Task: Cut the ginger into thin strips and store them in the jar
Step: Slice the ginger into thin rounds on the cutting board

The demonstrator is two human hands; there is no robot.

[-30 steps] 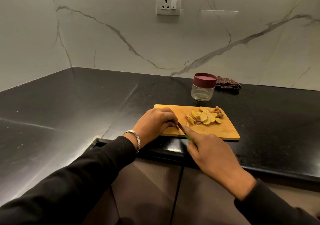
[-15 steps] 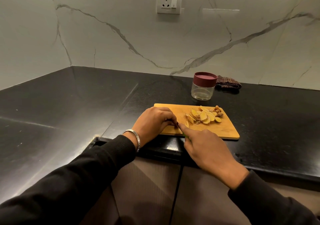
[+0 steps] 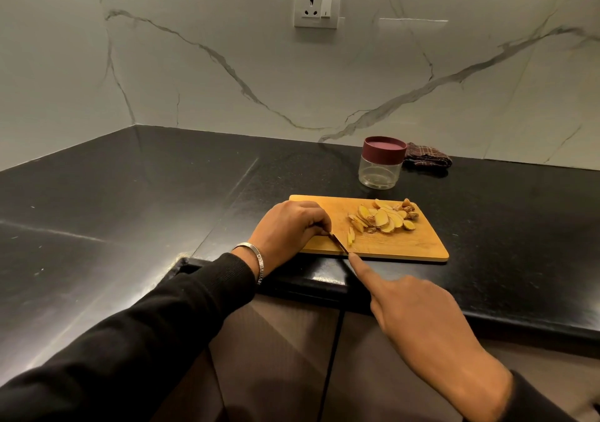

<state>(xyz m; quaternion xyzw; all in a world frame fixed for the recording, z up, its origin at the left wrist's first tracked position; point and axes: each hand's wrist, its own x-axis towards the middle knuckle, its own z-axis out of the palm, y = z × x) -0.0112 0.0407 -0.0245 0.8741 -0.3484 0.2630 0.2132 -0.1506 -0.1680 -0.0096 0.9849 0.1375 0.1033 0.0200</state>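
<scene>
Holding a knife [image 3: 339, 245] by a handle hidden under its palm, the right hand [image 3: 418, 321] sits low at the near edge of the desk [image 3: 130, 213], index finger stretched straight along the blade's spine, the other fingers curled beneath. Blade: narrow, dark, angled up and to the left across the near left part of the cutting board [image 3: 406, 246], its tip next to the left hand's fingertips.

Left hand [image 3: 289, 226] — knuckles up, fingers curled down onto the board's left end, fingertips bunched at the knife tip; whether they pinch a piece of ginger there cannot be told. Silver bangle [image 3: 256, 257] on that wrist; black sleeve [image 3: 146, 334] on the forearm, another black sleeve on the right arm.

Ginger strips [image 3: 351, 236]: a few pale slivers lying on the board just right of the blade. Ginger slices [image 3: 384, 218] — a loose heap of yellow ovals with brown-skinned bits, on the far right part of the board, apart from both hands.

Cutting board: wooden, rectangular, flat on the black desk near its front edge.

Jar [image 3: 381, 163]: clear, upright, maroon lid on, standing on the desk behind the board's right end. Checked cloth [image 3: 427, 157] bunched just right of the jar, against the wall.

Marble wall [image 3: 194, 74], white with grey veins; socket plate [image 3: 317, 5] with switch set high on it.
</scene>
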